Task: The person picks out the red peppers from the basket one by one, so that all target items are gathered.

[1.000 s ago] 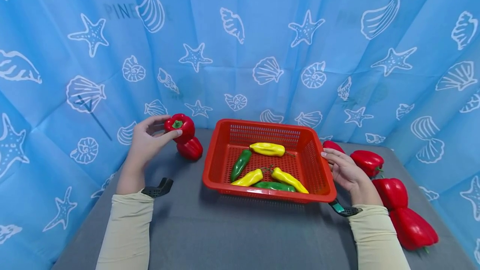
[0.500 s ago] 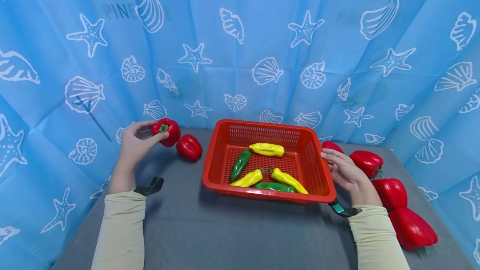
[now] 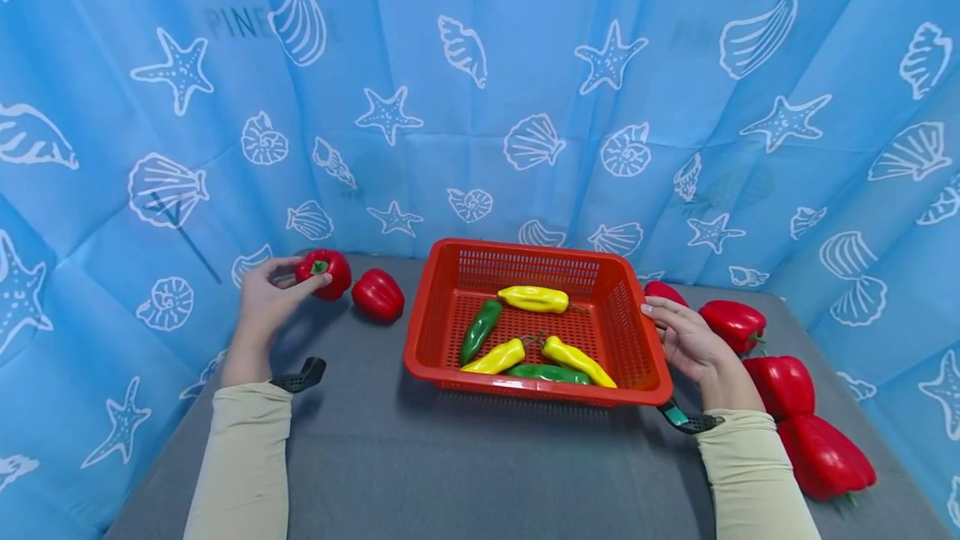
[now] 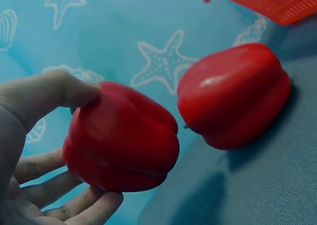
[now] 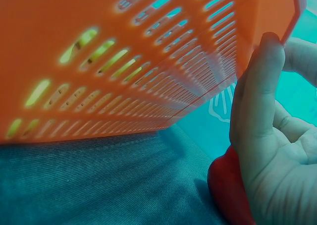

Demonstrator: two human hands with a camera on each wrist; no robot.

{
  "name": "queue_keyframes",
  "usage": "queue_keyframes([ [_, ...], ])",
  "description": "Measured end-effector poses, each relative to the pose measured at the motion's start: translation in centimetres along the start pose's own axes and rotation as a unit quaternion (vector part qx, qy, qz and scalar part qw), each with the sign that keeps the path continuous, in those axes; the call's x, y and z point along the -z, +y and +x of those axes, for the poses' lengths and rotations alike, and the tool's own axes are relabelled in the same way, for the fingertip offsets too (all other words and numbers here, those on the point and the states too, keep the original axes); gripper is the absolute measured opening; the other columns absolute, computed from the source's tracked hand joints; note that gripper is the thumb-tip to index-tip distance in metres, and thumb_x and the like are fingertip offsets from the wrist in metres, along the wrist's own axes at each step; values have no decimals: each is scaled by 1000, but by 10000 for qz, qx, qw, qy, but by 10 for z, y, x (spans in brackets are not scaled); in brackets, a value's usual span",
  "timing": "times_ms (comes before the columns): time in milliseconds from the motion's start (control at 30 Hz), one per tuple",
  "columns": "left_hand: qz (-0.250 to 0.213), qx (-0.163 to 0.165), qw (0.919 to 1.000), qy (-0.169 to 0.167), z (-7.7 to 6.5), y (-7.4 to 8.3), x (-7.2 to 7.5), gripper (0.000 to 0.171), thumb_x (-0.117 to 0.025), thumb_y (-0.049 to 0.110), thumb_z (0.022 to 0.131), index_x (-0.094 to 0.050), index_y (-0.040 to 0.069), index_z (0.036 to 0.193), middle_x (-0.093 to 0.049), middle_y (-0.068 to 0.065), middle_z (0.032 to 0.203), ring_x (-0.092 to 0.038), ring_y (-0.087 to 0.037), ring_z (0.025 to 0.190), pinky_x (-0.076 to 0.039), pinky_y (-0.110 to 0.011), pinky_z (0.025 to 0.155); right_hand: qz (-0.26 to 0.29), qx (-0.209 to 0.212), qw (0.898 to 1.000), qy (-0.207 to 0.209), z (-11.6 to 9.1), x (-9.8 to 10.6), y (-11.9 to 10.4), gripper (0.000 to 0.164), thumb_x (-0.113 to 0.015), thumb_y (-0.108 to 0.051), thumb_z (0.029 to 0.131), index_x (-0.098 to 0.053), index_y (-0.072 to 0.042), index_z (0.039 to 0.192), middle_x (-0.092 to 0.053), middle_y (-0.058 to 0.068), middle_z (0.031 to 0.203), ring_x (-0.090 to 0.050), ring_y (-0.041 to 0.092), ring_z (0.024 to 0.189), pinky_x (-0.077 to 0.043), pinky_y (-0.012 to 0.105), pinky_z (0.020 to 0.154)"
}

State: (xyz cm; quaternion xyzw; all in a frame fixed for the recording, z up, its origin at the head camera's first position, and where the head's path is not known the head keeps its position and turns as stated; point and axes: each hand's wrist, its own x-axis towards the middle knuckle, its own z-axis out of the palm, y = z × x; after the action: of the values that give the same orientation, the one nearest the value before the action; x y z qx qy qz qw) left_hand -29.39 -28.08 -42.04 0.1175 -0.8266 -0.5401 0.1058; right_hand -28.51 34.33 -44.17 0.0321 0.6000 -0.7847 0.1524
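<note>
My left hand (image 3: 272, 298) holds a red bell pepper (image 3: 327, 274) between thumb and fingers, its green stem facing the head camera. In the left wrist view this pepper (image 4: 124, 138) has a dark shadow on the cloth beside it. A second red bell pepper (image 3: 378, 296) lies just to its right. My right hand (image 3: 692, 340) grips the right rim of a red plastic basket (image 3: 536, 390), thumb and fingertips at the edge in the right wrist view. Inside the basket lie several yellow and green long peppers, such as a yellow one (image 3: 534, 299) and a green one (image 3: 481, 331).
Several more red bell peppers lie right of the basket, one (image 3: 733, 325) behind the right hand and another (image 3: 825, 457) beside the right sleeve. A grey cloth (image 3: 480, 473) covers the table. A blue shell-print curtain (image 3: 480, 165) hangs close behind.
My left hand has moved left and down with its red bell pepper, from above the second pepper to beside it. The right hand and basket stay where they were.
</note>
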Motion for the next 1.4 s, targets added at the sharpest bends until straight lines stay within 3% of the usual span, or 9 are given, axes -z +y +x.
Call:
queue_keyframes([
  [533, 117, 401, 9989, 218, 3, -18, -8, 81, -83, 44, 92, -49, 7, 155, -47, -20, 160, -48, -42, 143, -52, -58, 112, 42, -10, 10000, -18, 0, -1, -1, 21, -61, -21, 109, -73, -27, 125, -79, -6, 119, -78, 16, 107, -61, 39, 96],
  [900, 217, 862, 9959, -188, 9, -24, -8, 92, -81, 50, 91, -40, 7, 160, -40, -23, 165, -39, -45, 150, -50, -61, 114, 58, -39, 10000, 27, 1, 0, -2, 21, -62, -21, 108, -74, -28, 124, -80, -7, 118, -78, 16, 107, -62, 38, 95],
  [1400, 221, 650, 9974, -235, 8, -24, -16, 91, -84, 44, 91, -38, 6, 160, -41, -25, 163, -41, -47, 149, -50, -62, 113, 109, -42, 9999, 13, 0, 0, -1, 21, -62, -20, 108, -75, -28, 123, -80, -7, 118, -78, 16, 106, -62, 38, 95],
])
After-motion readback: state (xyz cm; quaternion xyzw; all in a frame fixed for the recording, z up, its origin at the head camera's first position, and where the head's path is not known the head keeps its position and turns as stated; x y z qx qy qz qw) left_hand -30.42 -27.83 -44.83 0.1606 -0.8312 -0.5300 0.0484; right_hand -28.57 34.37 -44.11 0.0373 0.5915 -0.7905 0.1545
